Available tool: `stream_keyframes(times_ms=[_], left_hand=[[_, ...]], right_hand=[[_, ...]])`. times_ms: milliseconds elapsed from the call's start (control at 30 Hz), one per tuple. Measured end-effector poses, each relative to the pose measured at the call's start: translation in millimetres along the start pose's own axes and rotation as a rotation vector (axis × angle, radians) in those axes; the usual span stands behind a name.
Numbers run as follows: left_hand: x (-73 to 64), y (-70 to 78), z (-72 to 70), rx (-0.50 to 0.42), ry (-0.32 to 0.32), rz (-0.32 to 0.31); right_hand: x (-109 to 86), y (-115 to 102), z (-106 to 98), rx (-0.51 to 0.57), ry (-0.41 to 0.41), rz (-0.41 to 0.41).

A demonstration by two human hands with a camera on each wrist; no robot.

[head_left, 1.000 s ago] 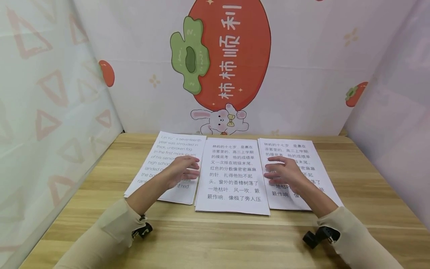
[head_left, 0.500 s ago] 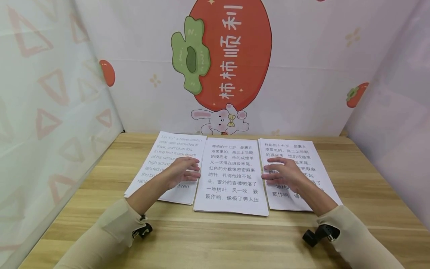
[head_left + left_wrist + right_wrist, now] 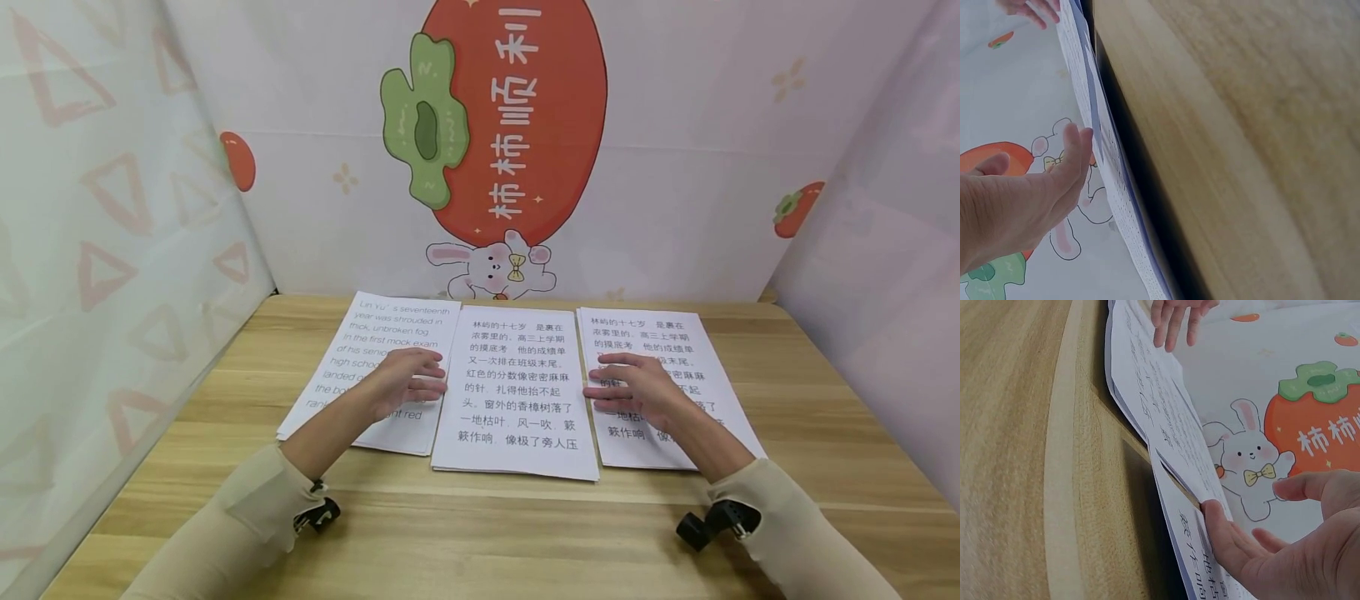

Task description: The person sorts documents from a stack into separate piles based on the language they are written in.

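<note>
Three stacks of printed paper lie side by side on the wooden table. Over the left stack (image 3: 405,317), which bears English text, my left hand (image 3: 401,383) hovers with fingers loosely bent and nothing in them. The middle stack (image 3: 517,392), printed in Chinese, lies between the two hands. My right hand (image 3: 637,387) is over the right stack (image 3: 645,333), also Chinese; its fingertips reach the gap beside the middle stack's right edge. In the right wrist view the right hand's fingers (image 3: 1235,540) appear close to the paper; I cannot tell whether they touch.
The wooden table (image 3: 495,542) extends in front of the stacks. A white cloth backdrop (image 3: 675,225) with a large persimmon print (image 3: 555,125) and a rabbit stands behind, with cloth at both sides. Black wrist cameras (image 3: 705,529) sit at the beige cuffs.
The middle stack has shifted slightly to the left since the first frame, and my right fingers have moved a little left too. My left hand stays almost still.
</note>
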State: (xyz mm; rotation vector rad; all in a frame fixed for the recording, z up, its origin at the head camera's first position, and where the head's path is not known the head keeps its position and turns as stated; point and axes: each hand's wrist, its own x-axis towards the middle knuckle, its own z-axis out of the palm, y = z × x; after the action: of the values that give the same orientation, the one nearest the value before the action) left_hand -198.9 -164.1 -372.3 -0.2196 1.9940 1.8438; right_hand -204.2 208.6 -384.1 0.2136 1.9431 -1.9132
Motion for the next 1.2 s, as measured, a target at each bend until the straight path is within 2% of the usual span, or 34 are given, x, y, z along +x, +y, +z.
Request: stream_keyframes(times_ms=[167,433,533,667,767,1033,1200], left_hand=[[0.5,0.1,1.7,-0.02,0.012,0.0],[5.1,0.1,3.6,-0.064,-0.01,-0.012],[7.7,-0.4,6.0,-0.03,0.015,-0.01],[12.2,-3.1,9.2,0.078,0.066,-0.011],[15.3,-5.3,11.0,0.123,0.086,0.0],[16.2,-7.7,14.6,0.158,0.112,0.039],[15.9,-7.0,13.9,0.103,0.106,0.077]], right_hand=[[0.0,1,-1,0.024,-0.006,-0.001],[-1.7,2,-4,0.029,-0.026,-0.016],[-1.5,3,-4,0.028,-0.028,-0.015],[-0.6,4,-3,0.018,-0.035,-0.017],[0.5,5,-3,0.004,-0.034,-0.025],[-0.6,5,2,-0.12,-0.025,-0.089],[-1.5,5,5,-0.176,-0.008,-0.15]])
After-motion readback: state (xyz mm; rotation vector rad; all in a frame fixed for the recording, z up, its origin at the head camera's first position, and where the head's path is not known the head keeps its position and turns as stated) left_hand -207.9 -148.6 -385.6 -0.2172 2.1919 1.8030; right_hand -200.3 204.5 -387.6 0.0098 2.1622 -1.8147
